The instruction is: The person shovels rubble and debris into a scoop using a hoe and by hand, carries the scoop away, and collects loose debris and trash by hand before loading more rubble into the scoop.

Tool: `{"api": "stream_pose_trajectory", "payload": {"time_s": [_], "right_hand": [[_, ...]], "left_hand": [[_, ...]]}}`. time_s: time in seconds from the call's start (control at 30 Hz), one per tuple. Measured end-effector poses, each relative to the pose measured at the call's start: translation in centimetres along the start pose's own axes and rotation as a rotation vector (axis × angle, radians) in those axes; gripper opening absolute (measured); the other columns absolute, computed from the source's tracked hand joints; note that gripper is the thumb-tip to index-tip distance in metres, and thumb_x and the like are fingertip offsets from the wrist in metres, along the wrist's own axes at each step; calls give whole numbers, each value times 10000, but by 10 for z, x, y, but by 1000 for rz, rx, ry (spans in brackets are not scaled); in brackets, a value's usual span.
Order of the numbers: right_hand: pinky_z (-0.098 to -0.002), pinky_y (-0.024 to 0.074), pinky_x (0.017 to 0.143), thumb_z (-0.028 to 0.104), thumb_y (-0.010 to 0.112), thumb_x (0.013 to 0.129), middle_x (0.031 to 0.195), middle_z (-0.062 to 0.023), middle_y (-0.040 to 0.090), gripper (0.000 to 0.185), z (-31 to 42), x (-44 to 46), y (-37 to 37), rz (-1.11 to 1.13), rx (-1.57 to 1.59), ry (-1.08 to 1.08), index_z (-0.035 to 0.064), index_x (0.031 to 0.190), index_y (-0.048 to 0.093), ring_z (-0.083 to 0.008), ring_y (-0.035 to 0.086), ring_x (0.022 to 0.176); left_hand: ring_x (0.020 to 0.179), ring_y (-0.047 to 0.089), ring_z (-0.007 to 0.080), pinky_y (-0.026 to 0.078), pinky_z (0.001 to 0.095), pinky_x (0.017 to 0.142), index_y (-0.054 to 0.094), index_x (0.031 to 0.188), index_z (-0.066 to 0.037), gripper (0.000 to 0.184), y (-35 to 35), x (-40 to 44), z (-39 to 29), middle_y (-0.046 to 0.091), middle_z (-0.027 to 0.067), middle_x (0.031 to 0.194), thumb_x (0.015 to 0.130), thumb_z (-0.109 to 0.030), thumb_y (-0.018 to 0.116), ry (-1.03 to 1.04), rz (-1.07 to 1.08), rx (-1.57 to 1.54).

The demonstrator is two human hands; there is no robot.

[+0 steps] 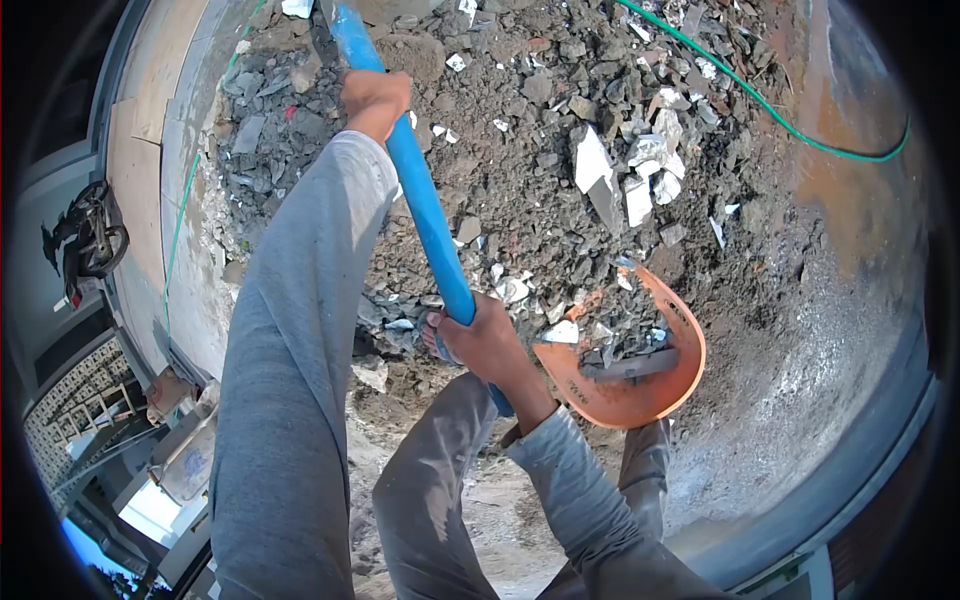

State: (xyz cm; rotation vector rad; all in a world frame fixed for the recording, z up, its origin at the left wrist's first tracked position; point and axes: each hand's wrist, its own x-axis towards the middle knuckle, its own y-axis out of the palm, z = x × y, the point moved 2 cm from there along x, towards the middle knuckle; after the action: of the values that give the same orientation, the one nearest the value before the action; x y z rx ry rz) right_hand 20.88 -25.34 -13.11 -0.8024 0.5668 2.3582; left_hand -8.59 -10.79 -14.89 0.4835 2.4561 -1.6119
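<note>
My left hand (377, 98) is closed around the upper part of a long blue tool handle (428, 205). Lower on the same handle, close to my legs, my right hand (492, 345) is wrapped around it too. The handle slants up and to the left; its working end lies at the top edge, and I cannot make out its kind. To the right of my right hand, an orange scoop-shaped pan (690, 350) rests on the ground by my leg, with broken pieces and rubble inside its curved rim.
Soil and rubble (535, 150) spread ahead, with white broken shards (650, 155) at the right. A green hose (770, 108) curves across the upper right. My toes (437, 335) show beside the handle. A motorcycle (85, 243) stands far left.
</note>
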Motion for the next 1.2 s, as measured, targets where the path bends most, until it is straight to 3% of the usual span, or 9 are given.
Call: {"api": "stream_pose_trajectory", "payload": {"time_s": [0.1,0.3,0.47,0.53,0.6,0.7,0.83,1.0,1.2], "right_hand": [[-321,462,523,133,617,797,672,-90,595,198,24,-52,-15,111,167,80,-32,900,583,-128,567,548],[-315,462,529,135,622,796,679,-74,590,192,40,-191,-97,49,124,257,-18,909,597,-123,568,545],[-387,484,595,161,657,776,692,-142,618,234,-28,-269,-170,8,-153,248,-28,903,606,-253,621,604],[-440,484,650,183,675,759,726,-191,633,257,-31,-296,-193,-46,-374,159,-21,903,615,-357,638,684],[-473,493,683,209,699,740,764,-225,646,302,-47,-339,-208,38,-446,319,-2,941,621,-406,636,723],[-496,512,702,251,712,733,774,-219,659,328,-68,-417,-240,-44,-834,436,84,1002,627,-394,656,740],[-511,522,643,259,722,722,712,-200,654,295,-61,-474,-252,-7,-1010,668,126,972,641,-399,660,694],[-495,524,633,266,710,737,695,-180,652,254,-74,-389,-215,-10,-988,353,141,946,636,-389,651,679],[-477,499,619,203,694,757,710,-179,639,276,-34,-119,-72,-96,-683,-109,84,977,577,-391,641,674]], "left_hand": [[977,656,375,537,426,862,421,1147,80,554,-13,-65,-40,619,275,1101,751,-170,715,134,-48,155],[961,643,416,526,467,846,410,1131,102,565,19,-186,-11,616,297,1050,748,-153,738,-49,106,-1],[901,650,419,534,467,791,383,1116,111,490,60,-283,27,614,307,984,790,-111,673,-150,132,-181],[763,617,341,505,447,665,405,1062,73,393,51,-337,38,595,229,874,813,-109,650,-232,159,-329],[529,551,210,454,375,473,460,972,-16,216,76,-373,92,561,115,724,848,-112,609,-324,193,-429],[442,478,180,419,365,430,469,738,-50,205,100,-468,151,465,58,559,829,-143,628,-941,530,-837],[524,454,163,438,348,529,469,780,-61,134,69,-564,172,443,34,634,837,-99,584,-1134,477,-933],[566,474,153,437,342,545,473,788,-78,133,-12,-459,146,454,33,704,801,-63,604,-868,415,-1245],[534,516,141,431,303,465,417,1004,-14,234,-88,-177,61,502,53,681,836,-44,576,44,0,-1145]]}}
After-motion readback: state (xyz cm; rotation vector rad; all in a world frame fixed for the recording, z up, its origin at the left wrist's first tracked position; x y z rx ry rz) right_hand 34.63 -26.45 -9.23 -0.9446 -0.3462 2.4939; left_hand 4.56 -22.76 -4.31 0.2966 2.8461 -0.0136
